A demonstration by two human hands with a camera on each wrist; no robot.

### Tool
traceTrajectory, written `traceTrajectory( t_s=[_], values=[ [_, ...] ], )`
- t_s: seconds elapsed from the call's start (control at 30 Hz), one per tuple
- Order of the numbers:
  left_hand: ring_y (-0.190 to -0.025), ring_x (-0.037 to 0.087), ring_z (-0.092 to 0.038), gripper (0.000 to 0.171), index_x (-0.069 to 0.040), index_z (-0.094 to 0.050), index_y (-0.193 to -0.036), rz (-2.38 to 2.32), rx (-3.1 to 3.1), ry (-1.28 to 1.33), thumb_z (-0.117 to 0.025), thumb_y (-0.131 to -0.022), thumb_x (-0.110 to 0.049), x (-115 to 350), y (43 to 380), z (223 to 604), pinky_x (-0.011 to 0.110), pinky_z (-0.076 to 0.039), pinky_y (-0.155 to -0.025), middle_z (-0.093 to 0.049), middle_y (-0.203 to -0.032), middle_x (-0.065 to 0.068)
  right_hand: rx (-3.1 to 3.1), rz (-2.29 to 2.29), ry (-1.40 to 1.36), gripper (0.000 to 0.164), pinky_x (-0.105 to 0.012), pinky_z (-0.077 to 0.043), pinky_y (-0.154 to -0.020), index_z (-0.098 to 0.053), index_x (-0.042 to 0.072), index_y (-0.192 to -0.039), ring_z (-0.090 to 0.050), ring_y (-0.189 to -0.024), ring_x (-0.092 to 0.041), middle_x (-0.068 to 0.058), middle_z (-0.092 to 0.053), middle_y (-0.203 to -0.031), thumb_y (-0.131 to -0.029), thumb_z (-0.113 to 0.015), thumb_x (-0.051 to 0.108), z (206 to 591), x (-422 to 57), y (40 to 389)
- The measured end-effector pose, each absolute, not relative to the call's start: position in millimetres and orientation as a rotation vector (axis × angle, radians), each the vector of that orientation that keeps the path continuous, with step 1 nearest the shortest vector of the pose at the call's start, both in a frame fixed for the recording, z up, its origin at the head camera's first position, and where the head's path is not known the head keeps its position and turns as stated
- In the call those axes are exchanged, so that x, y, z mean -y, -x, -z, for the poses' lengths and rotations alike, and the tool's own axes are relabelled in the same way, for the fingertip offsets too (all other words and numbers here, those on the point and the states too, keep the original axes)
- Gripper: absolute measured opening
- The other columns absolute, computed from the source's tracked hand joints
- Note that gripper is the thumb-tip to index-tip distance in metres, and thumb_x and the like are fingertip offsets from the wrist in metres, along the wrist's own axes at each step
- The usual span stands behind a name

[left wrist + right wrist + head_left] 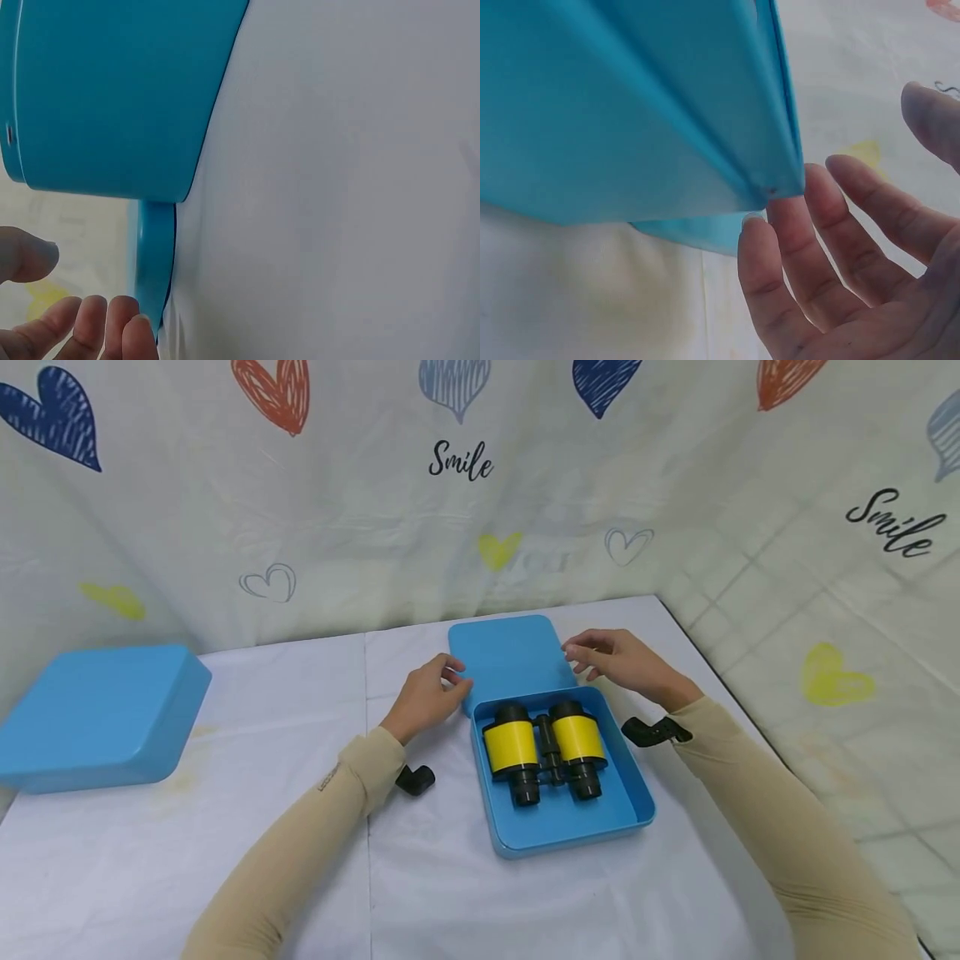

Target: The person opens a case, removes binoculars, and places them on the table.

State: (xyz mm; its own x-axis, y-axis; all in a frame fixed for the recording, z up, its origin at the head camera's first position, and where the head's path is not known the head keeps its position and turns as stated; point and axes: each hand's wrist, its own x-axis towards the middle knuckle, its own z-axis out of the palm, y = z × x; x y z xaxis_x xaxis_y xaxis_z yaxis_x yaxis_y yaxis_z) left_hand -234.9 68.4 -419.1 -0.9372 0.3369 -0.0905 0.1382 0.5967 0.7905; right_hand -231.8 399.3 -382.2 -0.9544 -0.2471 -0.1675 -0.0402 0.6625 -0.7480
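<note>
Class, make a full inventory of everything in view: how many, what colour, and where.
Binoculars: one, black and yellow, inside the open box
Open box: one, blue, between the person's forearms
Lid: one, blue, flat behind the open box
Closed box: one, blue, far left of the table
Table cover: one, white, under both boxes
Wall cloth: count unclear, off-white, behind and right of the table
Hearts: several, blue, red, yellow and outlined, on the wall cloth
"Smile" words: two, black, on the wall cloth
Wrist cameras: two, black, one per wrist
Sleeves: two, beige, on the arms
Left hand: one, bare, at the lid's left edge
Right hand: one, bare, by the lid's right edge
</note>
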Motion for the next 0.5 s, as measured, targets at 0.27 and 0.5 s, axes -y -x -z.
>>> traceTrajectory(
  t_s=[0.27,0.5],
  values=[
    [-0.103,0.027,-0.068,0.036,-0.01,-0.061,-0.128,-1.203,-2.651,-0.428,-0.061,-0.103,-0.036,-68.8,221.2,416.1,0.039,-0.06,-0.087,-0.071,-0.118,0.009,-2.637,1.139,0.31,0.051,-0.047,-0.056,-0.1,-0.059,0.012,-0.141,-0.066,-0.111,-0.028,-0.015,-0.068,-0.135,-0.106,-0.053,0.049,368.1,-391.2,211.9],
    [-0.093,0.023,-0.066,0.033,-0.009,-0.063,-0.123,-1.177,-2.7,-0.457,-0.062,-0.102,-0.034,-70.7,211.0,412.8,0.033,-0.057,-0.079,-0.07,-0.11,0.008,-2.648,1.102,0.369,0.048,-0.055,-0.051,-0.108,-0.06,0.01,-0.139,-0.064,-0.12,-0.03,-0.011,-0.064,-0.14,-0.106,-0.056,0.045,359.3,-384.5,196.4]
  ],
)
